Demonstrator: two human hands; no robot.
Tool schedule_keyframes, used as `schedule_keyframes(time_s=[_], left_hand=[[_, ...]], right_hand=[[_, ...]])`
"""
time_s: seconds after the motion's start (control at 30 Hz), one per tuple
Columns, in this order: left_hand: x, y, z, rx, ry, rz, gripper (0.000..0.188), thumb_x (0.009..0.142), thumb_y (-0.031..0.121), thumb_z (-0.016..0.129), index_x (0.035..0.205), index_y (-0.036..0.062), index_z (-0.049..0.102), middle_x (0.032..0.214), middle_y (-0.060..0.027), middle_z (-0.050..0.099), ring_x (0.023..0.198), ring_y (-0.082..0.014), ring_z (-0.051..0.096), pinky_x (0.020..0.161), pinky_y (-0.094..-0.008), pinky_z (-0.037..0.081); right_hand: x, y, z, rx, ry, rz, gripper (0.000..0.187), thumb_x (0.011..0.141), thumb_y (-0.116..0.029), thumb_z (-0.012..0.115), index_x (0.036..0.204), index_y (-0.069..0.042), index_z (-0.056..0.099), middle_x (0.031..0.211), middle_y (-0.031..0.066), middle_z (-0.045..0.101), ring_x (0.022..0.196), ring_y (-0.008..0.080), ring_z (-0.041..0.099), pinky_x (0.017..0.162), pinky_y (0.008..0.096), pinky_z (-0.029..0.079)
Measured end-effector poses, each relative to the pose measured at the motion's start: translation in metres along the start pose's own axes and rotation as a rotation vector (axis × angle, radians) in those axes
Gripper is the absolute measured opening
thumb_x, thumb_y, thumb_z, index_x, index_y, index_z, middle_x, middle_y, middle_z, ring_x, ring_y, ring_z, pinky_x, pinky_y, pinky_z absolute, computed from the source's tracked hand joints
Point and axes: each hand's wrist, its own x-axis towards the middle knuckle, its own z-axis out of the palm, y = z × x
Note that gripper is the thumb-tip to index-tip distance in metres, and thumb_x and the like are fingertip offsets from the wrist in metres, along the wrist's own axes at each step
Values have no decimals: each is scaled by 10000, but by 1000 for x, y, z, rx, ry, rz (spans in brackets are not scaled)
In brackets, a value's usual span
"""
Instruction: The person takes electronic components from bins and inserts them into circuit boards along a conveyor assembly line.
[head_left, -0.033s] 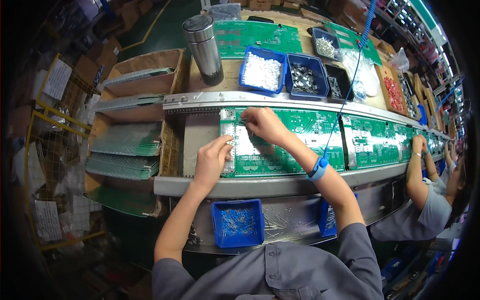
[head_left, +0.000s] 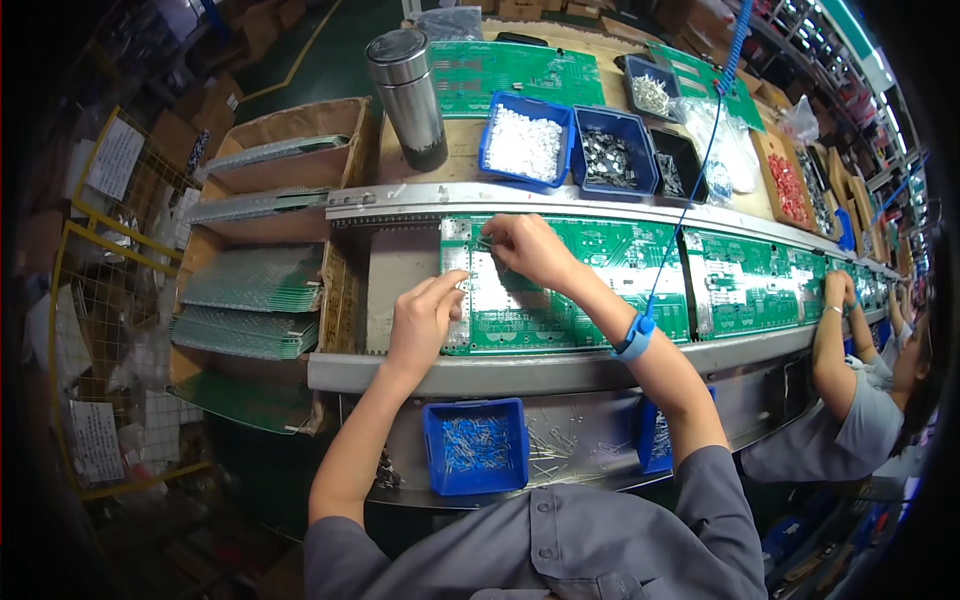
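Observation:
A green circuit board (head_left: 622,252) lies in the metal rail track in front of me. Over its upper left part my right hand (head_left: 532,250) is closed in a pinch, fingertips close to the surface; whatever is between them is too small to make out. At the board's left edge my left hand (head_left: 422,315) has its fingers drawn together, thumb and forefinger near the pale strip. I cannot make out anything in that hand. A blue wristband (head_left: 634,338) with a coiled cord sits on my right wrist. Below the track, a blue bin (head_left: 476,492) holds small wire-leaded parts.
Left of the track stands a cardboard box (head_left: 232,228) with stacked boards. Behind the track are a steel flask (head_left: 408,100), a bin of white parts (head_left: 522,145) and a bin of dark parts (head_left: 612,150). More boards (head_left: 760,280) continue right, where a co-worker's hands (head_left: 840,288) work.

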Motion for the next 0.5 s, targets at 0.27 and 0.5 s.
schedule_keyframes(time_s=[0.27,0.5], left_hand=[[4,-11,-5,72,50,127,155,830,-84,566,964,-61,641,846,-113,640,693,-163,659,579,-251,522],[5,-16,-4,120,108,188,103,819,-80,581,902,-65,641,879,-115,629,690,-169,650,591,-255,523]], right_hand=[[5,-12,-1,-79,-90,-13,128,722,-61,582,801,-33,679,740,167,647,732,348,628,699,427,504],[17,15,15,-288,136,-155,117,779,-77,581,837,-65,682,802,129,608,729,339,606,655,427,485]])
